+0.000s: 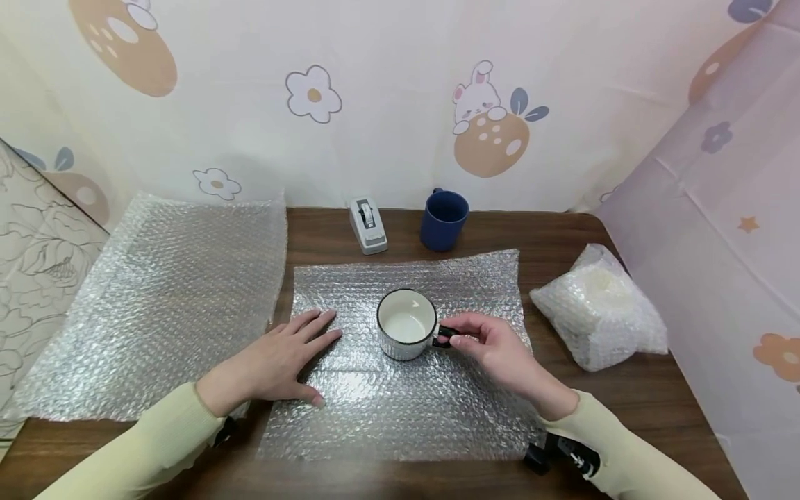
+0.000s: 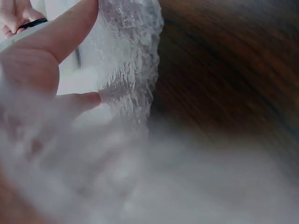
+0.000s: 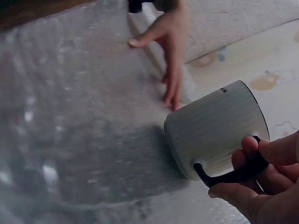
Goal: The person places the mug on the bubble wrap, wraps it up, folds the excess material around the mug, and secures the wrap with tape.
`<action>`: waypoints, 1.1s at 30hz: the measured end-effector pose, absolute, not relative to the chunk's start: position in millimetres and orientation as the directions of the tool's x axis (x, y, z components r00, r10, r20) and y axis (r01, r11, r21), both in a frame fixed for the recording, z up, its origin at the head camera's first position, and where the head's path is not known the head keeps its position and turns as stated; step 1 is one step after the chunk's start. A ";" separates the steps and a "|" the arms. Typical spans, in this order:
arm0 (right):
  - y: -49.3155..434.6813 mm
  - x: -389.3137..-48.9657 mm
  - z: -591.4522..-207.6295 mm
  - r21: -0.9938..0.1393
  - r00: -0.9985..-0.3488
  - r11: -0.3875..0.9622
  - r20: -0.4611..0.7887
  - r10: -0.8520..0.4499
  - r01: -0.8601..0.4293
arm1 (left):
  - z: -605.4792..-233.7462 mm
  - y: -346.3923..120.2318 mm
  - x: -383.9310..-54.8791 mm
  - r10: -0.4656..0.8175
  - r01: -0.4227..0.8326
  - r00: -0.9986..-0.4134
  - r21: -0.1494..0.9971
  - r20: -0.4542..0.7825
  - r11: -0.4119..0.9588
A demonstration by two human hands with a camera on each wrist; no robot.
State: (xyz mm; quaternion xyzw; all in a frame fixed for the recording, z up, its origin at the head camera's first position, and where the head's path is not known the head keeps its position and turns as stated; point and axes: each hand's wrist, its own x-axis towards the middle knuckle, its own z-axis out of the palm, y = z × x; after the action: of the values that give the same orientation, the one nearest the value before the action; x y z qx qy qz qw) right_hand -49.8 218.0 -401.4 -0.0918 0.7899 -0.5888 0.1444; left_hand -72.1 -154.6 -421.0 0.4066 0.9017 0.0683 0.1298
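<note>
Pale cloth [image 1: 387, 69] printed with flowers and a rabbit across the top of the head view, behind a brown wooden bench [image 1: 319, 239]. At centre, on or just above a flat bubble-wrap sheet [image 1: 387, 417], a white cup [image 1: 403, 333], dark-rimmed, upright, black handle [image 1: 446, 332] to the right. Right grip [image 1: 490, 344] pinching that handle; left grip [image 1: 281, 361] with fingers spread, laid at the sheet's left edge. Filling the left of the frame, a second bubble-wrap sheet [image 1: 175, 298], left wrist across its lower right edge. Above the cup, a white-and-grey tape dispenser [image 1: 369, 226] and, to its right, a dark blue mug [image 1: 444, 226]. At right, a bundle in bubble wrap [image 1: 600, 309], contents veiled.

Left wrist view: left grip at upper left, bubble wrap beside it; pale blur hiding much of the lower half; black handle and part of the right grip in the upper left corner.

Right wrist view: white cup right of centre, handle pinched at lower right; left grip beyond, top centre, spread.
</note>
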 end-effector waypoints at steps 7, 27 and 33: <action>215.0 -49.0 -406.9 -0.936 -0.935 0.352 -0.117 -0.334 -0.009 | -411.1 -153.9 -74.4 0.734 0.704 -0.638 0.211 -0.232 0.678; 254.5 -69.6 -407.2 -0.487 -0.814 0.743 -0.103 -0.572 -0.460 | -364.6 -166.6 -174.0 0.618 0.532 -0.756 0.348 -0.216 0.772; 249.6 -70.0 -415.8 -0.409 -0.808 0.794 -0.191 -0.557 -0.450 | -385.0 -162.6 -193.9 0.595 0.506 -0.771 0.347 -0.229 0.790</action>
State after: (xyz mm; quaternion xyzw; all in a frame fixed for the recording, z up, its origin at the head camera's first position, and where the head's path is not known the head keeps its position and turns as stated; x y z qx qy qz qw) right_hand -70.0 249.6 -415.8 -0.2694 0.9347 -0.1747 0.1527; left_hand -193.9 -162.6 -385.0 0.2955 0.9314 0.1339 0.1653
